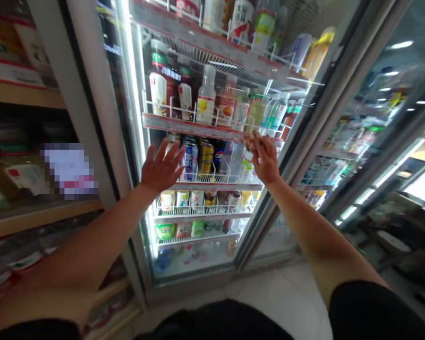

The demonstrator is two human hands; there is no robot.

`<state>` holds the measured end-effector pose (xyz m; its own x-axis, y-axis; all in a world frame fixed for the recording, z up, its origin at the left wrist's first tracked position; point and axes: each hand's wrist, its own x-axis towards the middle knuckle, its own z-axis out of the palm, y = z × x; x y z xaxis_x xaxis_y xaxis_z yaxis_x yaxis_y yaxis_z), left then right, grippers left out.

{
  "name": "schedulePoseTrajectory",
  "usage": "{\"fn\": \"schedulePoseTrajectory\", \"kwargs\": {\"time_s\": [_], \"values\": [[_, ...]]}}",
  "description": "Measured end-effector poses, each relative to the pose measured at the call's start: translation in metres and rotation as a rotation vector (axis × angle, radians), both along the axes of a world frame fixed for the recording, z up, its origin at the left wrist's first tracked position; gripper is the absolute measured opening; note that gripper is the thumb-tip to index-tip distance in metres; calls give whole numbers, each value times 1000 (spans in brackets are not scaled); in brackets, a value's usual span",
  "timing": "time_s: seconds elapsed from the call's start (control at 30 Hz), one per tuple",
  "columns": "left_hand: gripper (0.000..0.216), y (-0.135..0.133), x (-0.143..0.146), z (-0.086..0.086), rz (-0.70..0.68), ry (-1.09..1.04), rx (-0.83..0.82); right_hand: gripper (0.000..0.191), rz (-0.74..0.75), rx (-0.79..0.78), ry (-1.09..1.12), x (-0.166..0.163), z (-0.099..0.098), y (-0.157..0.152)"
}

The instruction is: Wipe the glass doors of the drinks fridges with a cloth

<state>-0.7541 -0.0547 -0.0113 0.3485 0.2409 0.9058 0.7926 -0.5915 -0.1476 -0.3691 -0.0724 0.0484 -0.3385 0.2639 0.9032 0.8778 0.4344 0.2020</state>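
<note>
My left hand (162,166) is raised in front of a glass-doored drinks fridge (194,281), fingers spread and nothing in it. It looks to be at or close to the glass; I cannot tell whether it touches. Farther right, my right hand (267,158) is closed around a crumpled brownish cloth (248,141), held against or just before the glass. Part of the cloth is hidden by the fingers. Behind the glass stand a clear bottle with a yellow label (206,101), a blue can (190,160) and a gold can (206,159).
Wooden shelves with jars (24,177) rise close on my left. The fridge's metal door frame (286,174) slants at the right, with another lit drinks fridge (326,165) beyond it. Pale floor tiles (286,295) lie below. Farther right are dark furnishings, blurred.
</note>
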Motion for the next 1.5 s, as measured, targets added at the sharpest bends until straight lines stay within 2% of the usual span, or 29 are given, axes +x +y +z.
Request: {"fn": "schedulePoseTrajectory", "kwargs": {"time_s": [0.1,0.17,0.23,0.33,0.4,0.43,0.5,0.57,0.63,0.67,0.73,0.83,0.87,0.93,1.0,1.07,1.13,1.2,1.3,1.37,1.43,1.5], "values": [[62,1,5,-10,-24,0,-35,53,84,-75,-124,-3,-44,-4],[61,2,7,-11,-32,-11,-55,48,76,-131,-196,-5,-56,-5],[62,1,6,-10,-43,-18,-85,47,56,-127,-182,-5,-47,-2],[62,-1,6,-8,-49,-33,-131,56,34,-21,-15,-4,-17,10],[62,-2,7,-8,-56,-38,-152,60,1,29,89,-7,-12,16],[62,-2,7,-8,-56,-39,-158,61,-19,33,117,-11,-17,17],[62,-2,6,-8,-46,-36,-151,61,-45,-8,95,-21,-45,10],[63,-1,4,-9,-36,-26,-131,58,-35,-117,-38,-31,-79,-2],[60,0,1,-12,-42,-36,-126,54,13,-266,-226,-35,-101,-11],[57,0,0,-15,-51,-48,-127,52,20,-300,-277,-34,-102,-13],[53,-1,2,-26,-42,-79,-118,48,0,-252,-255,-27,-87,-9],[54,-5,12,-52,33,-117,-90,49,-37,-22,-42,-12,-48,8],[55,-6,16,-61,61,-128,-91,51,-29,42,23,-8,-42,13],[56,-6,23,-76,105,-155,-98,55,14,117,99,-4,-49,18],[56,-4,27,-86,135,-177,-95,59,84,130,90,-7,-78,14],[55,-1,28,-90,160,-189,-83,61,184,72,-36,-12,-112,7],[55,2,27,-91,178,-179,-58,59,216,22,-120,-15,-129,2],[56,3,25,-90,193,-163,-14,59,219,29,-110,-15,-120,3],[56,3,25,-90,209,-168,-10,61,209,137,58,-16,-78,15],[55,2,25,-90,212,-185,-49,62,209,170,149,-22,-62,22],[55,1,25,-90,202,-182,-59,62,208,147,186,-34,-72,21],[56,1,25,-90,197,-162,-29,63,221,91,144,-48,-99,13]]}}
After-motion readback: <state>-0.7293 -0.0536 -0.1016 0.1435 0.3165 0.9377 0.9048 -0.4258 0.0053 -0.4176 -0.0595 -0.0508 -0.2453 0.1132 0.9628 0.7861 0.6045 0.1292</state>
